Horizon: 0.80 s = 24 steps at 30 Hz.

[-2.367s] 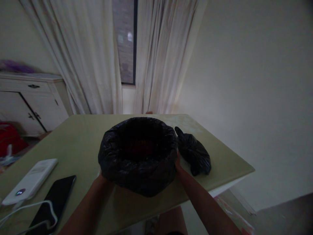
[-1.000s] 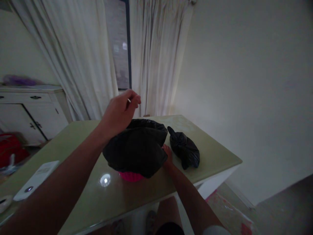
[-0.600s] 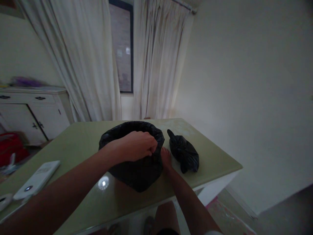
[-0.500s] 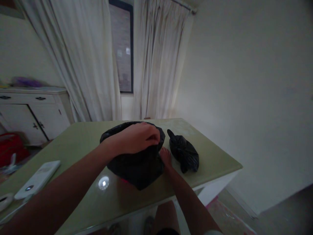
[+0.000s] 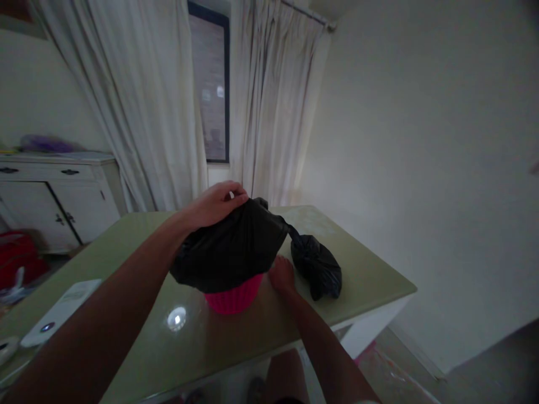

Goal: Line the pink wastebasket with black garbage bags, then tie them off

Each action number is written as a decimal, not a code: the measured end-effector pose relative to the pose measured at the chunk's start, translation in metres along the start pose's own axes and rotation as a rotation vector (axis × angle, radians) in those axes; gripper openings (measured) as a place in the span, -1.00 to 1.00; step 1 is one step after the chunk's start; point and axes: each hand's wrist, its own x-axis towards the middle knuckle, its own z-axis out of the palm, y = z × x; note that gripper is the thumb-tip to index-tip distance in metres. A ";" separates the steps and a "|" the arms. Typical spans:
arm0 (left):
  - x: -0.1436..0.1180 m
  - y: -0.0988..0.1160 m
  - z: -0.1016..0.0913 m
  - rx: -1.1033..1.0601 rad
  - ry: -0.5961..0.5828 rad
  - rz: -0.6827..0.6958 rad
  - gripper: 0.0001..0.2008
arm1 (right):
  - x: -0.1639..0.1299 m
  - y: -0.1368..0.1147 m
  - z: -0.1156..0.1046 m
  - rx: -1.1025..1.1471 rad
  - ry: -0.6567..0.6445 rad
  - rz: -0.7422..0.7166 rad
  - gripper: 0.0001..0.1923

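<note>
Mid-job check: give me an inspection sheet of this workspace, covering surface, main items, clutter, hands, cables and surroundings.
Surface: pale green tabletop, glossy, light spot near the front.
Main items: black plastic bag draped over a pink basket, whose lower part shows.
Clutter: knotted black bag at right; white rectangular device and white round item at left.
Hands: left hand pinches the draped bag's upper edge; right hand beside the basket, contact unclear.
Cables: thin white cable at lower left, ends not visible.
Surroundings: curtains, window, white cabinet, red bag.
</note>
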 end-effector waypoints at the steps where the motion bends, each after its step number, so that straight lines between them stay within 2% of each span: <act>1: -0.003 -0.001 -0.003 0.000 0.016 -0.015 -0.62 | 0.000 0.001 0.001 0.003 -0.005 0.001 -0.53; 4: -0.013 -0.002 -0.016 0.084 0.009 -0.018 -0.62 | 0.000 0.003 0.003 0.009 -0.010 -0.009 -0.53; 7: -0.025 -0.005 -0.037 0.218 0.153 -0.047 -0.61 | 0.000 0.003 0.006 -0.001 0.008 0.000 -0.48; 8: -0.029 -0.007 -0.044 0.238 0.150 -0.074 -0.62 | 0.000 0.003 0.006 -0.005 0.009 0.007 -0.46; 11: -0.038 -0.010 -0.056 0.188 0.012 -0.165 -0.65 | 0.000 0.003 0.008 -0.009 -0.001 0.014 -0.44; 14: -0.042 -0.011 -0.052 0.093 -0.117 -0.249 -0.67 | 0.001 0.004 0.008 -0.008 0.005 0.006 -0.45; 16: -0.042 -0.012 -0.045 0.096 -0.141 -0.279 -0.67 | 0.001 0.004 0.008 -0.012 0.004 0.008 -0.46; 20: -0.041 -0.024 -0.040 0.283 0.065 -0.300 -0.72 | 0.002 0.004 0.007 -0.024 0.002 0.010 -0.47; 24: -0.041 -0.039 -0.039 0.517 0.150 -0.304 -0.67 | 0.000 0.002 0.004 -0.036 -0.008 0.005 -0.47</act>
